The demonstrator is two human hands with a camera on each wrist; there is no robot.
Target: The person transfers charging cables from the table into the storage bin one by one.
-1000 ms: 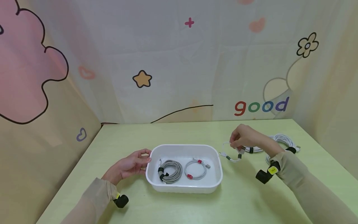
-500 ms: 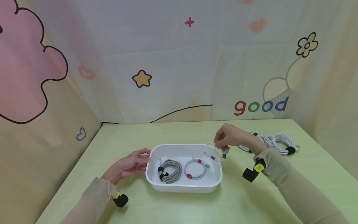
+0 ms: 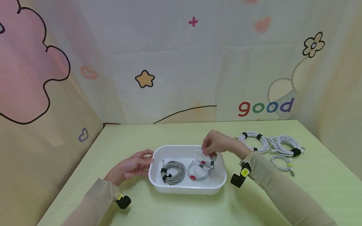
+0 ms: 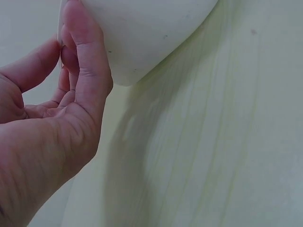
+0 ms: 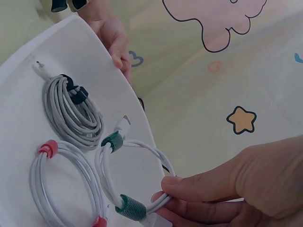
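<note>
My left hand [image 3: 133, 164] holds the left rim of a white plastic bin [image 3: 186, 190], thumb inside and fingers against the outer wall, as the left wrist view shows. Over the bin's right part, my right hand [image 3: 217, 143] pinches a small coiled white USB cable [image 5: 107, 182] between thumb and fingers. Two green straps [image 5: 130, 207] bind this coil, and its plug hangs by the fingers. Inside the bin lie a thick grey cable coil [image 3: 178, 177] with black straps and a thinner white cable coil [image 3: 199, 179] with red straps. The held coil overlaps the red-strapped one in the head view.
On the table's right side lie a white cable coil with black straps [image 3: 265, 145], a thicker white coil with one black strap [image 3: 278, 145] and a small coil with a yellow strap [image 3: 278, 168]. A printed curtain [image 3: 175, 62] hangs behind the table [image 3: 169, 210].
My right hand has carried the green-strapped cable leftward from beside the bin to over its inside, and lower. The coils on the right came into fuller view. My left hand stays at the rim.
</note>
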